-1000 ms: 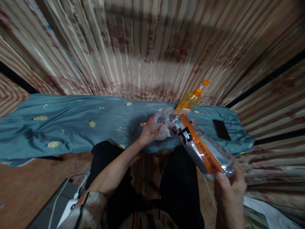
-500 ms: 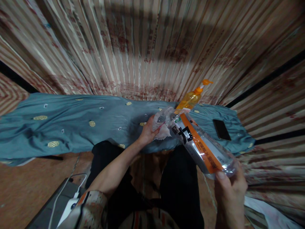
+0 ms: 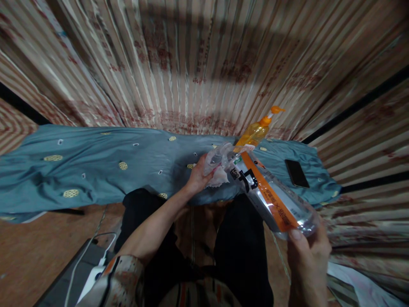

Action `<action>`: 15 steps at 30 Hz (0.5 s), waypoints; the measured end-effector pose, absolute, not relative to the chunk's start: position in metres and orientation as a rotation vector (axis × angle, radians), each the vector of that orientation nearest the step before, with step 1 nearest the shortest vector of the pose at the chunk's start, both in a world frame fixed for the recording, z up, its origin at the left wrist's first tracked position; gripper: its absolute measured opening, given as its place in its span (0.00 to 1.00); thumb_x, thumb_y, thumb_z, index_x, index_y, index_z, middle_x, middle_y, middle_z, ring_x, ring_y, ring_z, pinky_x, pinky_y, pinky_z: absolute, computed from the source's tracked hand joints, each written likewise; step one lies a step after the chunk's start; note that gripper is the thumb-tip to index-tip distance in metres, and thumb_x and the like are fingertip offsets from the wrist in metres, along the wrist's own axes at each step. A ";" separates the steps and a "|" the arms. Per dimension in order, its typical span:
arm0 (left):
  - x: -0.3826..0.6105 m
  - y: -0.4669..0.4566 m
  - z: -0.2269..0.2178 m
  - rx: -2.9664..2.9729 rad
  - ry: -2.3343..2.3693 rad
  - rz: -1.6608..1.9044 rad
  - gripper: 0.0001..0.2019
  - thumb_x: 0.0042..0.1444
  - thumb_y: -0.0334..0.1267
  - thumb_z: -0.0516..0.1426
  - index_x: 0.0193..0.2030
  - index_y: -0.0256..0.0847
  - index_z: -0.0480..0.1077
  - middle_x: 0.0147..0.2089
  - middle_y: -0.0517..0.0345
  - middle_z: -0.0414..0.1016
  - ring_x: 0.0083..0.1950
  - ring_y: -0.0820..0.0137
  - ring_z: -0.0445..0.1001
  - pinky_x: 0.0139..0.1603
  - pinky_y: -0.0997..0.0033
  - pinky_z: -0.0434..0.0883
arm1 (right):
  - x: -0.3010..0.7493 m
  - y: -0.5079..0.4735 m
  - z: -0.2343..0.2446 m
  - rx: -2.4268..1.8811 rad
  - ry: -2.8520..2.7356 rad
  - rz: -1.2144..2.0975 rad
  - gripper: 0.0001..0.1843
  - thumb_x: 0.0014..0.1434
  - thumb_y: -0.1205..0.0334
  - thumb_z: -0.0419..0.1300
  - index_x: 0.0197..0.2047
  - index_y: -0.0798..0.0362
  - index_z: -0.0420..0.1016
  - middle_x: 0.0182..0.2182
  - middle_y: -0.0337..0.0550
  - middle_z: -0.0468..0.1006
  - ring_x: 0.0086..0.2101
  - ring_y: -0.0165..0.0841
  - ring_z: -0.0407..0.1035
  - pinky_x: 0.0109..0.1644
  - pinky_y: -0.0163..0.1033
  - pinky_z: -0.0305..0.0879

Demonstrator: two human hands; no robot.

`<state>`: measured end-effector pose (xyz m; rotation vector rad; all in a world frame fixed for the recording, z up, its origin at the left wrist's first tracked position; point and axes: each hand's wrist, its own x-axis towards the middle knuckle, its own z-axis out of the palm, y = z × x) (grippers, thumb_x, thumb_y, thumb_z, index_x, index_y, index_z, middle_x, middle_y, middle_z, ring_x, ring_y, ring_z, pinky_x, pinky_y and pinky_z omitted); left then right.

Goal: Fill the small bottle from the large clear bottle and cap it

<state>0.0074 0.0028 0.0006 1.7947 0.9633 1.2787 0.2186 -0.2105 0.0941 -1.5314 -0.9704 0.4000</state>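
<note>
My right hand [image 3: 308, 249] is closed round the base of a large clear plastic bottle [image 3: 271, 198] with an orange, black and silver label. The bottle lies at a slant above my lap, its other end up and to the left. At that end my left hand [image 3: 200, 174] is closed on a clear, crinkled plastic piece [image 3: 217, 157]; whether this is part of the bottle or separate, I cannot tell. White crumpled tissue [image 3: 220, 177] hangs below it, by the left fingers. Just behind stands a pump bottle [image 3: 254, 133] of yellow-orange liquid with an orange pump top.
A teal cloth with pineapple prints [image 3: 96, 166] covers the long narrow table. A black phone [image 3: 297, 173] lies at its right. Striped curtains [image 3: 198, 64] hang behind and at both sides. Low on the left, a white device [image 3: 92, 279] with a cable sits on a dark surface.
Almost nothing differs. Both hands and the large bottle keep their places; the view has shifted very slightly.
</note>
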 end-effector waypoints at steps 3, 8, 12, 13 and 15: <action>0.008 0.003 0.001 1.784 0.968 1.294 0.31 0.53 0.36 0.63 0.64 0.45 0.60 0.55 0.51 0.77 0.56 0.62 0.76 0.59 0.57 0.73 | 0.219 -0.210 0.094 -1.540 -0.988 0.385 0.37 0.51 0.46 0.66 0.61 0.53 0.67 0.54 0.50 0.73 0.53 0.46 0.67 0.63 0.56 0.57; 0.008 0.004 -0.001 1.771 0.981 1.277 0.32 0.53 0.40 0.63 0.64 0.43 0.60 0.57 0.49 0.75 0.56 0.60 0.76 0.59 0.54 0.72 | 0.219 -0.210 0.096 -1.561 -0.988 0.401 0.38 0.51 0.45 0.66 0.61 0.53 0.67 0.55 0.51 0.73 0.54 0.48 0.67 0.64 0.58 0.57; 0.009 0.004 -0.002 1.765 0.960 1.291 0.32 0.54 0.41 0.63 0.64 0.43 0.60 0.59 0.49 0.74 0.58 0.59 0.75 0.61 0.54 0.71 | 0.217 -0.210 0.097 -1.580 -0.974 0.387 0.38 0.51 0.44 0.66 0.61 0.53 0.68 0.54 0.51 0.74 0.54 0.48 0.68 0.63 0.57 0.58; 0.009 0.004 -0.001 1.760 0.954 1.294 0.31 0.54 0.41 0.63 0.64 0.44 0.60 0.59 0.50 0.74 0.58 0.59 0.74 0.62 0.54 0.70 | 0.217 -0.210 0.097 -1.575 -0.972 0.389 0.38 0.50 0.44 0.66 0.60 0.53 0.68 0.53 0.50 0.74 0.53 0.48 0.68 0.63 0.57 0.58; 0.009 0.003 -0.001 1.746 0.955 1.297 0.31 0.54 0.42 0.63 0.64 0.44 0.60 0.59 0.50 0.74 0.59 0.59 0.74 0.62 0.53 0.70 | 0.218 -0.210 0.096 -1.560 -0.967 0.399 0.37 0.51 0.45 0.66 0.61 0.52 0.68 0.53 0.50 0.75 0.53 0.47 0.68 0.62 0.55 0.59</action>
